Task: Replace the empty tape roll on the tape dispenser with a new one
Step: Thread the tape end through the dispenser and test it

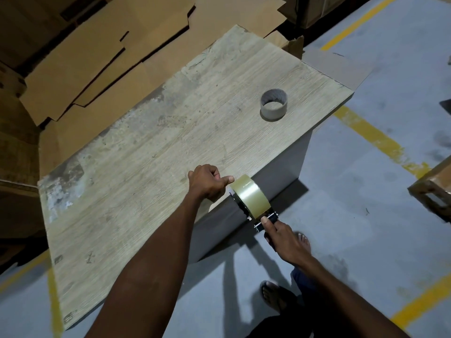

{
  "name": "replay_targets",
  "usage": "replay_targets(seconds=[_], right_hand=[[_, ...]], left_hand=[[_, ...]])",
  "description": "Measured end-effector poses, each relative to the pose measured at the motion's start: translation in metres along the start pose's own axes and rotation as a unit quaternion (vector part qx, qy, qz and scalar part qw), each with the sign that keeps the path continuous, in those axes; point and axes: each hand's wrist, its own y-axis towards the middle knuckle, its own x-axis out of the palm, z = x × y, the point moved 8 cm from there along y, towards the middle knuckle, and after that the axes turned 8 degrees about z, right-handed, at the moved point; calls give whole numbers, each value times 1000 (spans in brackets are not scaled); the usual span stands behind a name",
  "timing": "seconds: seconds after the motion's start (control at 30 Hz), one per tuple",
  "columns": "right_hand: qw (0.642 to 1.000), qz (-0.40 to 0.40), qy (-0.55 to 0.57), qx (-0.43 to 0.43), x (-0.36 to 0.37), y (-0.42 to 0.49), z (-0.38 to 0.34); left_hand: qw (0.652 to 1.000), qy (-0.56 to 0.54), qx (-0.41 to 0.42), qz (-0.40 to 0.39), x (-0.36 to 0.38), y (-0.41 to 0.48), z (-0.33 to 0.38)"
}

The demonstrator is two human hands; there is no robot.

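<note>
New tape roll (250, 196) sits mounted on the tape dispenser (264, 222) just off the desk (151, 147) edge, right hand (284, 240) fingers clenched around its handle, left hand (207, 182) curled with thumb touching the roll, empty core (273, 104) upright on desk, well apart.

Worn pale wood-grain worktop (170, 132); grey concrete floor (366, 215) with yellow painted lines (380, 142); flattened brown cardboard sheets (97, 57) stacked behind.
</note>
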Motion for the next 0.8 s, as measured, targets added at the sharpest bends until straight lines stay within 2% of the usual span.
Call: replay_targets(seconds=[0.13, 0.23, 0.3, 0.47, 0.6, 0.8], right_hand=[[997, 14, 68, 41, 24, 0, 7], [971, 9, 204, 124, 47, -10, 11], [958, 16, 243, 149, 51, -14, 16], [949, 65, 235, 200, 24, -16, 51], [954, 102, 197, 201, -20, -19, 74], [965, 87, 180, 171, -82, -32, 38]], left_hand=[[1000, -10, -14, -2, -2, 1, -1], [1000, -21, -16, -6, -1, 1, -2], [999, -25, -17, -10, -1, 0, -3], [999, -38, -21, -27, 2, 1, -3], [996, -80, -35, -36, 6, 0, -10], [993, -100, -34, -54, 4, -7, -12]])
